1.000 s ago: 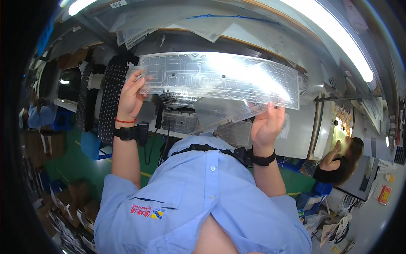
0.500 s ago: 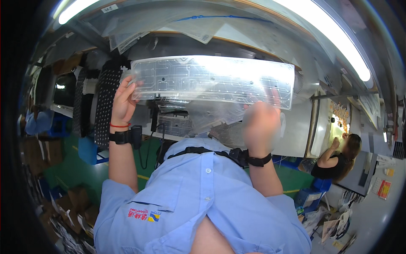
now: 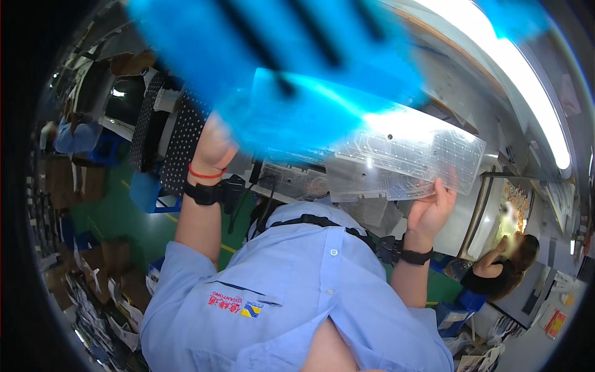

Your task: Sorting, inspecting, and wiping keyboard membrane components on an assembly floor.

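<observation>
A long clear plastic sheet [image 3: 415, 137] printed with fine circuit lines is held up in front of me, tilted down toward the right. My right hand [image 3: 429, 214] pinches its lower right edge, with fingertips showing through the plastic. Near the sheet's left end is my left hand [image 3: 215, 141], wearing a red cord and a black wrist strap. Its fingers are smeared and covered by a blurred, bright blue translucent shape [image 3: 297, 80] with dark stripes, so their grip is hidden. The blue shape also covers the sheet's upper left part.
More clear circuit sheets [image 3: 291, 180] lie on the bench below. Black polka-dotted material [image 3: 186, 136] hangs at the left. A person in a black top [image 3: 496, 273] sits at a lit panel on the right. Cartons [image 3: 93, 254] stand on the floor at lower left.
A blurred blue shape has come into the top of the view. The sheet now slants down to the right, and both hands appear farther right and lower.
</observation>
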